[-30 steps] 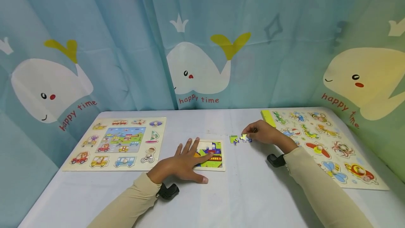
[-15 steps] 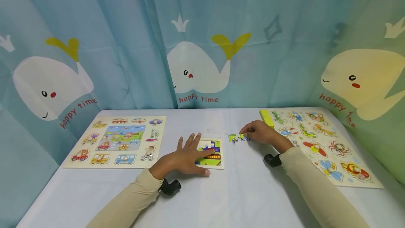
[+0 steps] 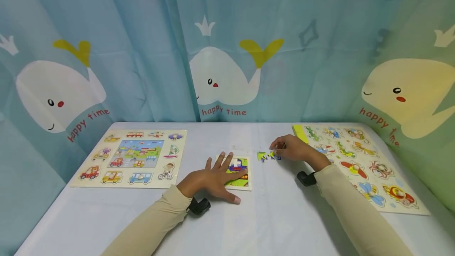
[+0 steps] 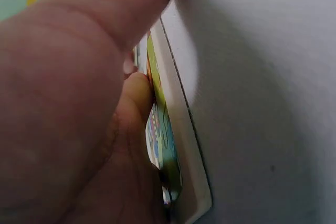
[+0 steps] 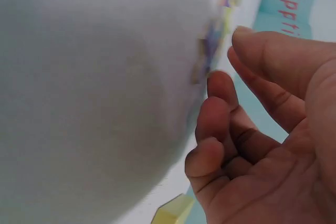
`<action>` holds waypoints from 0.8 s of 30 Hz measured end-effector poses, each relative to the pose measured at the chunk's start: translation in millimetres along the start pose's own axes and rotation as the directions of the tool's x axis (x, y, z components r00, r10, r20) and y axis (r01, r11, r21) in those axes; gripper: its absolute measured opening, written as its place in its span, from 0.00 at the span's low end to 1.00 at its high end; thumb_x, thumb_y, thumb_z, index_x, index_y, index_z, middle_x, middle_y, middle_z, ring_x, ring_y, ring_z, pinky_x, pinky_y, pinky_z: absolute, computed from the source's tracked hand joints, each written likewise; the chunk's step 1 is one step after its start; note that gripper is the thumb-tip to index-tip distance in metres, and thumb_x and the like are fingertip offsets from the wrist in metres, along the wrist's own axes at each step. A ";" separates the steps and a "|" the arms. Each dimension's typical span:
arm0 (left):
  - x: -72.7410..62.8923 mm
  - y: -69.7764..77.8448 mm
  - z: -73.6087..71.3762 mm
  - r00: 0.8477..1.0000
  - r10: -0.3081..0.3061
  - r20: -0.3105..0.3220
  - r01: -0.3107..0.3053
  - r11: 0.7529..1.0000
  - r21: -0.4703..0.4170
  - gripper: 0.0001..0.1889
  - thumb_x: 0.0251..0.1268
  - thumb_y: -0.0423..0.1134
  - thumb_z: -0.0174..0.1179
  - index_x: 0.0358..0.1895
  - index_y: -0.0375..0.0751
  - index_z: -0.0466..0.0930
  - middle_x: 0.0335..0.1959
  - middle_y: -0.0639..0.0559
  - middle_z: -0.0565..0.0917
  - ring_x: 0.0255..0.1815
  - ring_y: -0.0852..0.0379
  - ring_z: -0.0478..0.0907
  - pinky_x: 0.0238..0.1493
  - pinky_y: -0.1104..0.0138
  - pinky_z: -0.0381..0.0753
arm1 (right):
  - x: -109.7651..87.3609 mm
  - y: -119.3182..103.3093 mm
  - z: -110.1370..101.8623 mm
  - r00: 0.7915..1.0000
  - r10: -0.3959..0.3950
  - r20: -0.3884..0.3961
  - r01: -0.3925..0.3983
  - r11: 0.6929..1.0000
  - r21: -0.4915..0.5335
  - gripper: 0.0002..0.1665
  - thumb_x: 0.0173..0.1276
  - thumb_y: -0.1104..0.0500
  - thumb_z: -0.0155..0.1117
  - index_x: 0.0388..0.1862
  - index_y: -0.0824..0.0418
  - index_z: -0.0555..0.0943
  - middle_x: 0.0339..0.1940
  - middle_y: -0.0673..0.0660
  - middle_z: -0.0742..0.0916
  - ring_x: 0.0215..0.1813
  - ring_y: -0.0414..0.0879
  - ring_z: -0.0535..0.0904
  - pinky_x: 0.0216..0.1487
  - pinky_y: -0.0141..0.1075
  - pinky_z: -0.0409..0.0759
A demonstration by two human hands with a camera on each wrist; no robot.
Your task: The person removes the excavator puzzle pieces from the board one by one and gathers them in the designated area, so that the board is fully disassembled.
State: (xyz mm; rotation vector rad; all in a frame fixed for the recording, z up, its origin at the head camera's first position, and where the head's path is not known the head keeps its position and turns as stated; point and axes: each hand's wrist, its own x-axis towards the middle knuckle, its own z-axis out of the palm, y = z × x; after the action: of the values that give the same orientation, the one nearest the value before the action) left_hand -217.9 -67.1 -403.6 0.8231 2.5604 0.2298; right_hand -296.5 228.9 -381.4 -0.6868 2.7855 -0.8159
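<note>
L hand: open, fingers straight and fanned, laid over the L part of the puzzle tray. Thumb extended past the tray's near edge; contact w/ table couldn't be confirmed. Tray location: approx. mid-table, light rim visible on R and near sides, w/ a purple vehicle pic inside.

R hand: located R of tray and slightly far, fingers bent, thumb and index tips at the R loose pc. Pinch vs. mere touch: couldn't tell; pcs were blurred in R wrist view. L loose pc, mostly green, lay just beside it, betw. R loose pc and tray.

Surroundings: vehicle board lay on L side of table, w/ a town scene at center. Insect board lay on R side; yellow block sat at its far L corner. Both arms had beige sleeves and blk wrist units. Blue curtain, printed w/ white whales and "happy time" txt, hung along the far side.
</note>
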 end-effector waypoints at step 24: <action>-7.0 4.2 -7.8 1.000 0.013 0.024 -0.013 1.000 -0.025 0.44 0.57 0.71 0.58 0.76 0.74 0.49 0.78 0.46 0.25 0.75 0.42 0.17 0.66 0.36 0.27 | 21.9 -60.0 37.7 0.976 -0.201 0.084 0.180 0.962 0.206 0.18 0.62 0.74 0.51 0.44 0.66 0.85 0.39 0.54 0.86 0.41 0.46 0.78 0.45 0.40 0.76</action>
State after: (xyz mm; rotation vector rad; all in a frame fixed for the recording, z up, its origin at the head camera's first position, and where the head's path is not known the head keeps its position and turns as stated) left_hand -214.2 -68.0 -392.9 0.8289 2.5255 0.2538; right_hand -282.5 156.1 -380.9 -0.9420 2.5299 -1.0433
